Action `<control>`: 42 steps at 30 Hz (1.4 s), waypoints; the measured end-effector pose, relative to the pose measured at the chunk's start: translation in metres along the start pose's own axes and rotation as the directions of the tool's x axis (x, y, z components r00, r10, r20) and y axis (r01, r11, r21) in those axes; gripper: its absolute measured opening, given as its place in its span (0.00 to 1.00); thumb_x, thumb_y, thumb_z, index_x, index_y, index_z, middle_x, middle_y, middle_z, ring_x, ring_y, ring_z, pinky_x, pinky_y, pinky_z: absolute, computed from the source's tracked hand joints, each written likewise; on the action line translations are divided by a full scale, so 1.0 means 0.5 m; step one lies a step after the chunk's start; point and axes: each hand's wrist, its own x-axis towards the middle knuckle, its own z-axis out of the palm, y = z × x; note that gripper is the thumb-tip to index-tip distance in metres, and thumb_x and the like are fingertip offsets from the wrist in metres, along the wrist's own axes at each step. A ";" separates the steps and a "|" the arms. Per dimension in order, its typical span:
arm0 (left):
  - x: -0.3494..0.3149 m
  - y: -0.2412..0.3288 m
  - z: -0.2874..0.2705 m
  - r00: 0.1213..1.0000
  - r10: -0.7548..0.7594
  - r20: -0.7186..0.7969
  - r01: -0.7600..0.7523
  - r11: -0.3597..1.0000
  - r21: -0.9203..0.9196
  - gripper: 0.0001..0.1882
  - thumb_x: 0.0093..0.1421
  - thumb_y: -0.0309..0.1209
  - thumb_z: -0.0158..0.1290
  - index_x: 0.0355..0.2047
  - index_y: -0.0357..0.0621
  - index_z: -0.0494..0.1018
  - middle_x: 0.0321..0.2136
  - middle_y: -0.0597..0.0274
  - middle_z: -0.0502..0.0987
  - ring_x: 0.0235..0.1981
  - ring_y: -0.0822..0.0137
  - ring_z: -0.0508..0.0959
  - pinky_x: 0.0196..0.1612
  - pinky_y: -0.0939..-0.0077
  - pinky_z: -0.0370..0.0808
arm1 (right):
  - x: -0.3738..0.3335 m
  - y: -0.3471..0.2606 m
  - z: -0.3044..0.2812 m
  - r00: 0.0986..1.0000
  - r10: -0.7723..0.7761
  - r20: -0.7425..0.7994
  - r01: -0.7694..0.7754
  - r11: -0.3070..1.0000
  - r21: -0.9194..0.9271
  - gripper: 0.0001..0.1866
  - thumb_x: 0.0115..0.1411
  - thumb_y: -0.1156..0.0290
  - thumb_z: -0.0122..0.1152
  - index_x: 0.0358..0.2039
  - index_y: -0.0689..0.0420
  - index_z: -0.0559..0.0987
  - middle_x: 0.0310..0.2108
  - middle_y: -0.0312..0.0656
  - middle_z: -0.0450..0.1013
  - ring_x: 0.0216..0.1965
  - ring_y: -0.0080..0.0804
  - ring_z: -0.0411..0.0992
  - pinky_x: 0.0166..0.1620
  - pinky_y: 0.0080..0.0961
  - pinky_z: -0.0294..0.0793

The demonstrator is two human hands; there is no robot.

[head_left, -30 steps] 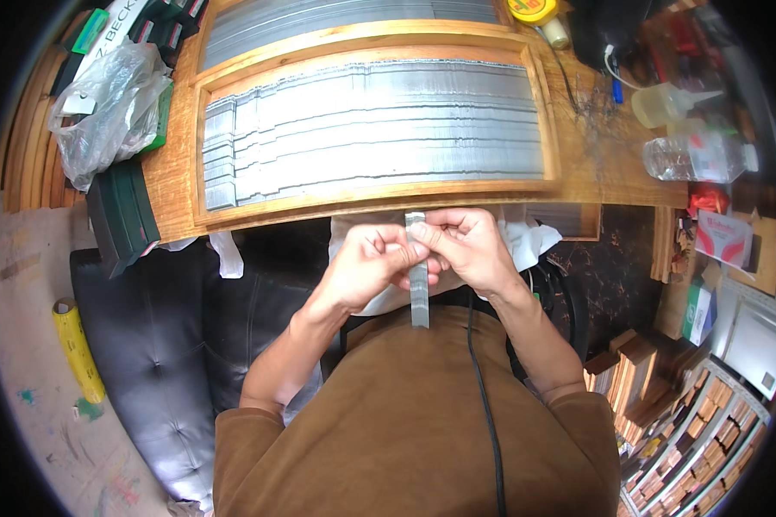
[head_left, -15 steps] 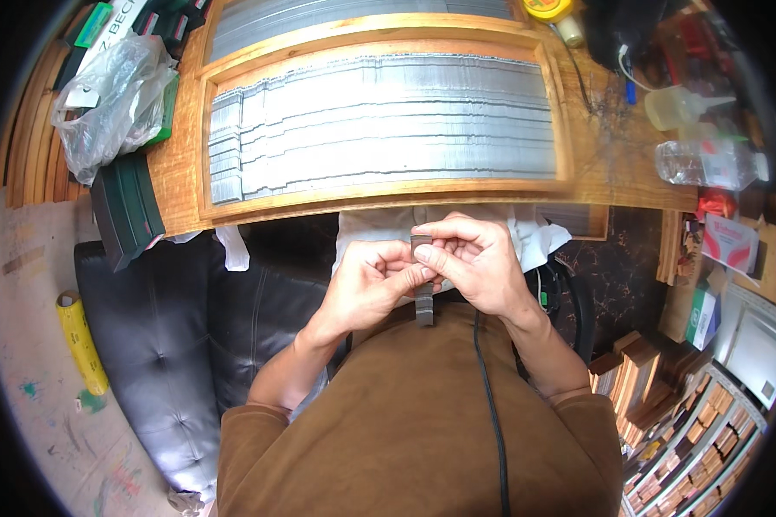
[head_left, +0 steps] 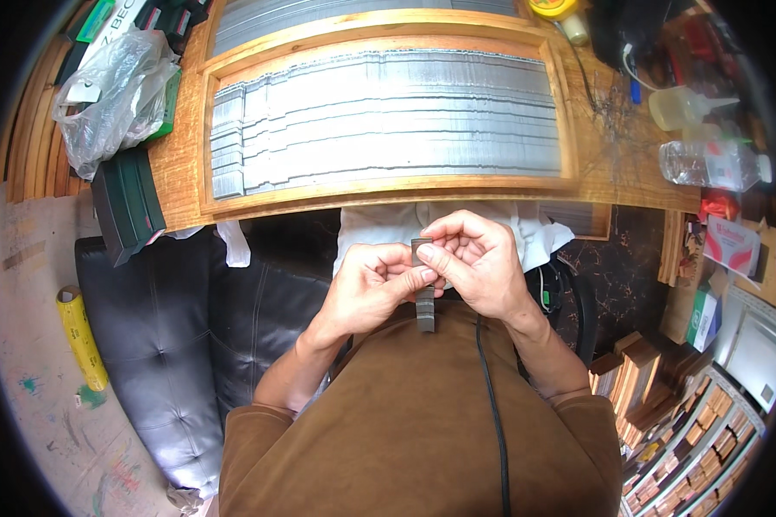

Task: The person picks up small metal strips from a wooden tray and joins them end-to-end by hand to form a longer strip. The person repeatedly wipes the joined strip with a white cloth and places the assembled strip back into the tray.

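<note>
A slim stack of thin dark grey metal-looking strips (head_left: 425, 315) stands out in front of my brown shirt, its lower end stepped like a fan. My left hand (head_left: 369, 283) grips it around the middle, with the thumb across its front. At the upper end, my right hand (head_left: 483, 265) pinches it with the thumb, the index finger curled close to the top edge. Both hands are just off the table's near edge. Beyond them, a wooden tray (head_left: 388, 189) holds rows of closely packed thin silvery pieces (head_left: 397, 112). Fingers hide the middle of the stack.
A second wooden tray (head_left: 366, 24) lies behind the first. Left are a plastic bag (head_left: 116, 99) and a dark green box (head_left: 129, 207). To the right lie a plastic bottle (head_left: 711, 164) and a squeeze bottle (head_left: 681, 108). A black tufted seat (head_left: 159, 345) is below left.
My right index finger has lifted slightly off the stack's top end, so more of that end shows. Both hands otherwise keep their place and their hold.
</note>
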 end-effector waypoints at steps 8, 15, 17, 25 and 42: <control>0.000 -0.007 -0.002 1.000 -0.006 0.003 0.006 1.000 -0.010 0.08 0.69 0.29 0.61 0.41 0.34 0.82 0.33 0.57 0.87 0.35 0.75 0.85 0.32 0.85 0.75 | 0.000 0.000 -0.002 1.000 -0.003 0.023 0.004 1.000 -0.013 0.07 0.66 0.78 0.65 0.42 0.68 0.80 0.29 0.38 0.77 0.24 0.14 0.74 0.25 0.14 0.77; 0.000 0.000 0.005 1.000 -0.014 -0.021 0.014 1.000 -0.026 0.07 0.68 0.27 0.62 0.39 0.34 0.84 0.31 0.56 0.87 0.33 0.74 0.85 0.33 0.83 0.77 | 0.001 0.000 -0.004 1.000 0.014 0.019 -0.014 1.000 -0.023 0.07 0.66 0.78 0.66 0.42 0.68 0.80 0.28 0.37 0.77 0.24 0.14 0.74 0.25 0.13 0.76; 0.000 0.000 0.006 1.000 -0.010 -0.021 0.009 1.000 -0.022 0.07 0.68 0.27 0.62 0.39 0.34 0.84 0.31 0.56 0.87 0.33 0.74 0.85 0.33 0.83 0.77 | 0.001 -0.003 -0.002 1.000 0.019 0.015 -0.019 1.000 -0.021 0.07 0.66 0.78 0.66 0.41 0.68 0.80 0.27 0.37 0.77 0.24 0.14 0.74 0.25 0.13 0.76; 0.000 0.001 0.007 1.000 -0.008 -0.029 0.007 1.000 -0.027 0.07 0.68 0.27 0.61 0.38 0.33 0.83 0.31 0.56 0.87 0.33 0.74 0.85 0.32 0.82 0.78 | -0.001 -0.006 -0.002 1.000 -0.001 0.003 0.002 1.000 -0.013 0.06 0.67 0.78 0.65 0.42 0.67 0.80 0.28 0.38 0.79 0.25 0.15 0.75 0.26 0.13 0.77; 0.001 0.000 0.009 0.999 -0.040 0.011 0.041 0.999 -0.008 0.09 0.70 0.29 0.60 0.41 0.34 0.83 0.33 0.58 0.87 0.34 0.76 0.84 0.33 0.84 0.75 | -0.006 -0.013 -0.013 1.000 0.030 0.001 -0.030 0.996 -0.089 0.07 0.68 0.76 0.64 0.39 0.69 0.82 0.28 0.41 0.81 0.25 0.18 0.78 0.26 0.17 0.79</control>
